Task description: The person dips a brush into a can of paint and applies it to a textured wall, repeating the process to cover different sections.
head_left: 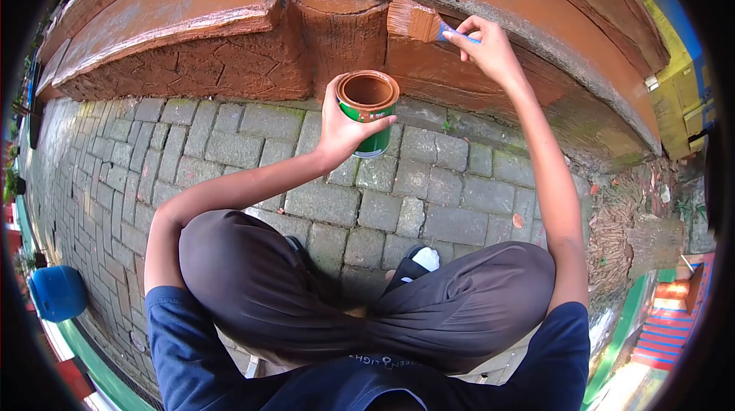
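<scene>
My left hand [344, 126] is wrapped round a green paint can [373, 137] and holds it upright above the paving. Orange-brown paint coats the can's open rim and inside. Between the fingertips of my right hand [487, 45] is the blue handle of a paintbrush [414, 22]. Its wide bristles are loaded with the same brown paint and point left, against the face of the low wall [344, 39] just under its ledge. Wet-looking brown paint covers the wall's face around the bristles, while the ledge edge [490, 9] above shows bare grey.
Grey paving blocks [314, 200] lie between my feet and the wall. Blue barrel-like container [59, 293] stands far left. Exposed roots [612, 239] spread on the right, near a red and blue striped object [666, 334]. A yellow and blue wall [681, 51] stands beyond.
</scene>
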### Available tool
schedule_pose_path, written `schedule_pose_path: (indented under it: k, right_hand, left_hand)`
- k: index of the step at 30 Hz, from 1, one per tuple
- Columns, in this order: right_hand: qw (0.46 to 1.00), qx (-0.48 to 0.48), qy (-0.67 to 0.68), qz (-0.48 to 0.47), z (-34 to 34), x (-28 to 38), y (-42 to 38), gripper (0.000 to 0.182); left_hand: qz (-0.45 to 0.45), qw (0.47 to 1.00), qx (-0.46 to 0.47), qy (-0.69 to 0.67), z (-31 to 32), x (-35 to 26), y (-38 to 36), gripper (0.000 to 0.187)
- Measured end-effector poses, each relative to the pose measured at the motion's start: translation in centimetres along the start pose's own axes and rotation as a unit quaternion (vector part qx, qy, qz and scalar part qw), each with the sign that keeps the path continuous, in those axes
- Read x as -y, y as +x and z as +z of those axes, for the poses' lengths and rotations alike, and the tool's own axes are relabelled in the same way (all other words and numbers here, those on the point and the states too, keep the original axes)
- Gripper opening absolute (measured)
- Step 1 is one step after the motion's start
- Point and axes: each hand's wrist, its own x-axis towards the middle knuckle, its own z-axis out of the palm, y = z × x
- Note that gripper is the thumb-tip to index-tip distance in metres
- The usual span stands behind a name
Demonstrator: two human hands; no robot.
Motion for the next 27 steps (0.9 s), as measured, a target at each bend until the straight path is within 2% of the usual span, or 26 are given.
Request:
schedule_pose_path:
  k: [3, 15, 17, 19, 20, 25, 27]
  right_hand:
    - [0.998, -0.051, -0.03, 0.002, 1.8, -1.6, 0.1, 0.029]
    - [0.995, -0.07, -0.05, 0.051, 0.2, -7.8, -1.5, 0.037]
    - [0.992, -0.061, -0.09, 0.067, -1.1, -8.2, -2.8, 0.042]
    - [0.959, -0.106, -0.253, 0.073, -2.2, -9.0, -4.0, 0.05]
    - [0.949, -0.089, -0.29, 0.085, -2.8, -9.6, -4.6, 0.056]
    - [0.922, -0.135, -0.343, 0.115, -5.2, -15.5, -7.7, 0.055]
    - [0.914, -0.138, -0.344, 0.167, -6.4, -16.6, -9.0, 0.057]
  left_hand:
    - [-0.007, 1.0, 0.015, -0.013, -0.1, -0.2, -0.4, 0.094]
    - [-0.011, 0.998, 0.061, 0.025, -2.0, 1.5, -3.2, 0.104]
    - [-0.011, 0.998, 0.066, 0.022, -2.0, 1.4, -3.5, 0.105]
    - [-0.011, 0.997, 0.072, 0.031, -2.1, 1.3, -3.6, 0.105]
    - [-0.008, 0.997, 0.074, 0.031, -2.0, 1.3, -3.6, 0.104]
    - [-0.004, 0.995, 0.096, 0.022, -1.7, 0.1, -3.6, 0.102]
    - [0.003, 0.994, 0.104, 0.02, -1.6, 0.2, -3.5, 0.103]
